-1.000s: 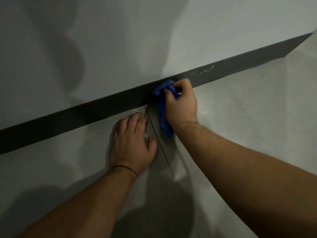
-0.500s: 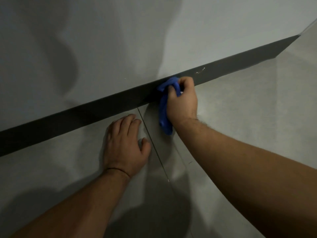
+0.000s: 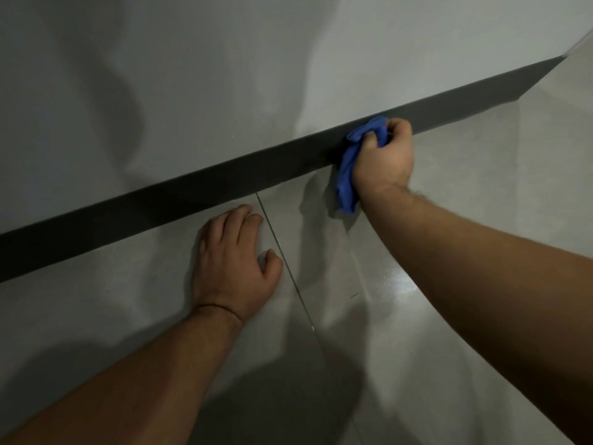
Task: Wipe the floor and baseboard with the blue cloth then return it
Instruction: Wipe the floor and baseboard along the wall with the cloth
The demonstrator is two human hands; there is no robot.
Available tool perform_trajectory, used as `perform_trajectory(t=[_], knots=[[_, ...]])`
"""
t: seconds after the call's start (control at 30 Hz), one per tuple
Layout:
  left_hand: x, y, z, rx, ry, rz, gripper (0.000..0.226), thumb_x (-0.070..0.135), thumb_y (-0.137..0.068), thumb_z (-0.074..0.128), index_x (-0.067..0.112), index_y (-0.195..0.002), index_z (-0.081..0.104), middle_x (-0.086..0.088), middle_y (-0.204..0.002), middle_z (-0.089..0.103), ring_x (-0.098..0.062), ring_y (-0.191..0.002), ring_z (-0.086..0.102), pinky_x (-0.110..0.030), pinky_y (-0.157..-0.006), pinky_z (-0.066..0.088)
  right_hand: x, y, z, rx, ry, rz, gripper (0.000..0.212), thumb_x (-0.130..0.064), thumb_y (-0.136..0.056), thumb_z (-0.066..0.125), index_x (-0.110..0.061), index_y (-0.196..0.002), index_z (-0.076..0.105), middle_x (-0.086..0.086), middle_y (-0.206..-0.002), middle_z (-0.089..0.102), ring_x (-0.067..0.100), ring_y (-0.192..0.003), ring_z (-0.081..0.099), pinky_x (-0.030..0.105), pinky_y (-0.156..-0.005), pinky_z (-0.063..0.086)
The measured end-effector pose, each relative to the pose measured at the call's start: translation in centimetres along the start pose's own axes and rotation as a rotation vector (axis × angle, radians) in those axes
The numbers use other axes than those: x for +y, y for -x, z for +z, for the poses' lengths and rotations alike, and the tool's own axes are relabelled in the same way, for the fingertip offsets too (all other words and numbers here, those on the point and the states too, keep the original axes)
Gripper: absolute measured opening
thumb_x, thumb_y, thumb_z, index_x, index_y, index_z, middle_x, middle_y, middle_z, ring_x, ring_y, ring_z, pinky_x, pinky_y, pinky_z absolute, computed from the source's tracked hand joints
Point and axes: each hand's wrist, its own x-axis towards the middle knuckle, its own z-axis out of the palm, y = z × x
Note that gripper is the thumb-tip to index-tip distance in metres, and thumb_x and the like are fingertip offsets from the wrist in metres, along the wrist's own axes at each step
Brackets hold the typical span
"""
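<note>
The dark baseboard (image 3: 224,184) runs as a long band from the lower left edge up to the upper right, with the pale grey wall (image 3: 224,75) above it and the grey tiled floor (image 3: 449,203) below it. Just below the baseboard, left of centre, the left hand (image 3: 232,268) lies palm down on the floor, fingers spread flat and holding nothing; its fingertips stop a little short of the baseboard. A thin dark band (image 3: 221,307) circles that wrist. A grout line (image 3: 288,274) starts at the baseboard's lower edge just beside the left fingertips and slants down to the right, passing next to the thumb. Farther right along the baseboard, the right hand (image 3: 385,159) is curled in a fist around the blue cloth (image 3: 349,168). The bunched upper part of the cloth presses against the baseboard's face, and the loose tail hangs below the baseboard onto the floor, left of the right wrist.
</note>
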Motion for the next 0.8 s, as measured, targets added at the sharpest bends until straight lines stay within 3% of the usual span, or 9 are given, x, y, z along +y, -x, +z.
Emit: perform_trajectory(t=[0.1, 0.17, 0.33, 0.47, 0.57, 0.7, 0.8], knots=[[-0.1, 0.1, 0.1, 0.007, 0.003, 0.004, 0.063, 0.042, -0.084, 0.048, 0.012, -0.138, 0.055, -0.008, -0.146, 0.052, -0.028, -0.133, 0.047, -0.05, -0.112, 0.041, 0.5, 1.0, 0.2, -0.095, 0.039, -0.067, 0.007, -0.019, -0.099, 0.056, -0.024, -0.103, 0.054, -0.016, -0.084, 0.061, -0.01, -0.074, 0.059, 0.006, -0.067, 0.044], [-0.1, 0.2, 0.2, 0.011, 0.005, 0.004, 0.062, 0.042, -0.084, 0.048, 0.012, -0.138, 0.055, -0.008, -0.146, 0.052, -0.028, -0.133, 0.046, -0.049, -0.112, 0.041, 0.6, 0.8, -0.3, -0.114, 0.078, -0.101, 0.006, -0.019, -0.098, 0.057, -0.024, -0.1, 0.054, -0.016, -0.082, 0.06, -0.008, -0.073, 0.058, 0.005, -0.065, 0.043], [-0.1, 0.2, 0.3, 0.015, 0.001, 0.001, 0.062, 0.042, -0.084, 0.049, 0.013, -0.139, 0.053, -0.008, -0.146, 0.051, -0.028, -0.133, 0.046, -0.049, -0.113, 0.04, 0.3, -2.3, -2.2, 0.002, 0.17, -0.052, 0.013, -0.017, -0.099, 0.055, -0.013, -0.111, 0.061, -0.004, -0.093, 0.062, 0.012, -0.087, 0.06, 0.024, -0.08, 0.047], [-0.2, 0.2, 0.4, 0.022, 0.007, -0.001, 0.062, 0.042, -0.083, 0.048, 0.013, -0.138, 0.054, -0.007, -0.146, 0.051, -0.028, -0.132, 0.046, -0.048, -0.112, 0.041, 1.6, -2.4, -4.3, -0.201, 0.51, -0.264, 0.027, -0.028, -0.102, 0.054, -0.019, -0.124, 0.066, 0.004, -0.115, 0.067, 0.024, -0.106, 0.061, 0.035, -0.091, 0.046], [-0.3, 0.3, 0.6, 0.025, 0.004, 0.002, 0.062, 0.043, -0.084, 0.047, 0.014, -0.139, 0.053, -0.007, -0.146, 0.051, -0.028, -0.132, 0.046, -0.048, -0.112, 0.041, 3.2, -2.0, -5.2, -0.298, 0.784, -0.342, 0.037, -0.033, -0.107, 0.045, -0.02, -0.136, 0.064, 0.009, -0.133, 0.062, 0.033, -0.123, 0.051, 0.043, -0.097, 0.045], [-0.2, 0.1, 0.6, 0.026, -0.011, 0.002, 0.063, 0.044, -0.084, 0.047, 0.014, -0.139, 0.053, -0.007, -0.146, 0.051, -0.028, -0.132, 0.046, -0.049, -0.112, 0.042, 2.5, -1.1, -3.4, -0.316, 0.978, -0.412, 0.033, -0.024, -0.099, 0.051, -0.014, -0.123, 0.071, 0.012, -0.129, 0.057, 0.038, -0.12, 0.046, 0.048, -0.092, 0.046], [-0.1, 0.1, 0.5, 0.016, -0.025, -0.008, 0.063, 0.046, -0.085, 0.046, 0.015, -0.139, 0.052, -0.007, -0.146, 0.051, -0.028, -0.133, 0.045, -0.05, -0.112, 0.041, 1.0, 0.9, -1.7, -0.297, 0.96, -0.362, 0.026, -0.021, -0.093, 0.058, -0.014, -0.112, 0.075, 0.011, -0.124, 0.054, 0.036, -0.113, 0.05, 0.045, -0.091, 0.046]])
